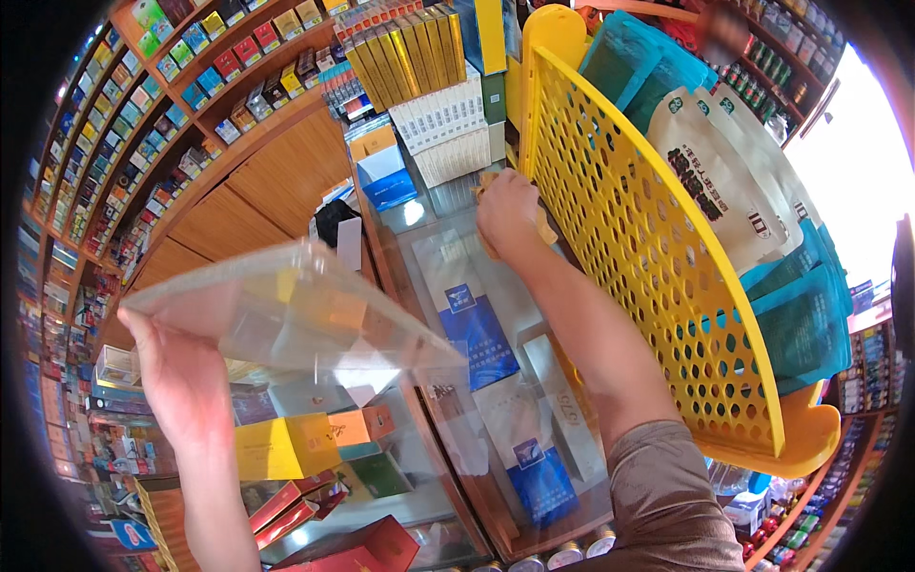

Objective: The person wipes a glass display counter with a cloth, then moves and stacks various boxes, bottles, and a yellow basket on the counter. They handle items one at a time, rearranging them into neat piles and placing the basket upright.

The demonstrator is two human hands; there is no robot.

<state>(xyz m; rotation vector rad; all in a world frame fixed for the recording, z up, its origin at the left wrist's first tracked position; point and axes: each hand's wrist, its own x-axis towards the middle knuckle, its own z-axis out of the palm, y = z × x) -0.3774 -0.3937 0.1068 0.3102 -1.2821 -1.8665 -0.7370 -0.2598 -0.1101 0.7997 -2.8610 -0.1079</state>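
My left hand holds up a clear acrylic box or tray, tilted above the glass counter at the left. Its fingers are mostly behind the clear wall. With my right hand I press a crumpled yellowish cloth on the glass countertop, close beside the yellow perforated plastic basket. Just beyond that hand, white cartons and gold cartons are stacked, with a blue open box to their left. Blue and white printed sheets show at the counter.
Teal pouches and cream printed bags fill the basket. A yellow box, an orange box and red boxes lie at lower left. Wooden shelves of small packs curve around the left. A partly visible person is at upper right.
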